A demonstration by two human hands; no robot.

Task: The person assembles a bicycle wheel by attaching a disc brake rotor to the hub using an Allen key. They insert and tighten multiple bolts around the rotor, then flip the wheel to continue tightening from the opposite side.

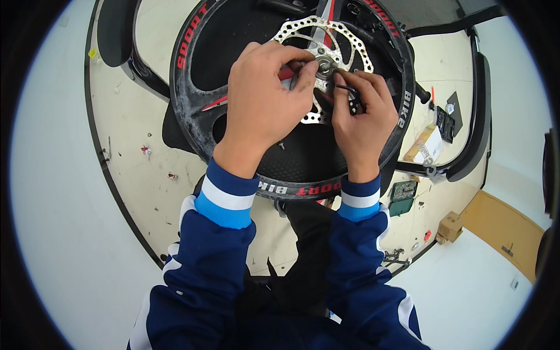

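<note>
A black spoked bicycle wheel with red accents lies flat before me. On its hub sits a silver brake disc with a perforated rim. My left hand is closed at the left side of the hub axle, thumb and forefinger pinched together; what they hold is hidden. Right of the axle, my right hand pinches a thin black bent hex key, its lower end partly covered by the fingers. A small silver screw rests below the disc, between the hands.
The wheel rests over a black chair seat, with black armrests on both sides. On the floor at right are a cardboard-and-white box, a black tool case and a green case. A carton stands near the door.
</note>
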